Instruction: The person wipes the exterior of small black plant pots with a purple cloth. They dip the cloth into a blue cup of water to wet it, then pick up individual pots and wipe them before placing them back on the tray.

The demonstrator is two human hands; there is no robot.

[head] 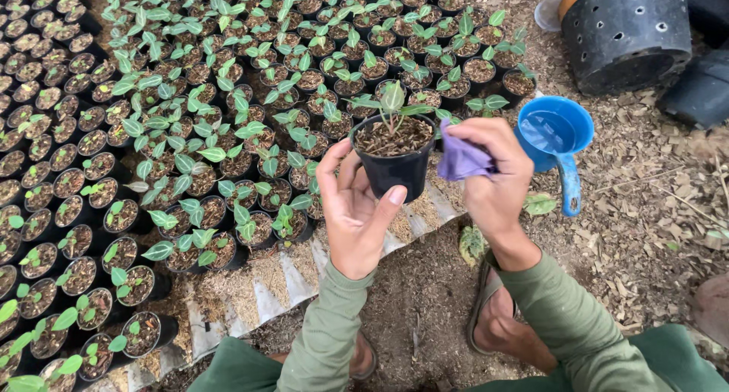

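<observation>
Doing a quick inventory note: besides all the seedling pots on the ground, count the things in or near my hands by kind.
Small black pot with seedling, held in left hand: 1
Purple cloth, in right hand: 1
Blue water scoop: 1
Large black perforated pot: 1
Total: 4

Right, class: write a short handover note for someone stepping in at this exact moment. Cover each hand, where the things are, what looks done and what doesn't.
Left hand: holds the small black pot with its seedling up above the ground, fingers around its side.
Right hand: pinches a purple cloth against the pot's rim, on its right side.
Blue scoop with water in it sits on the ground to the right; a large black perforated pot is behind it.
Rows of potted seedlings fill the ground to the left.
Done: this pot is lifted out. Left: cannot tell how much of it has been wiped.
</observation>
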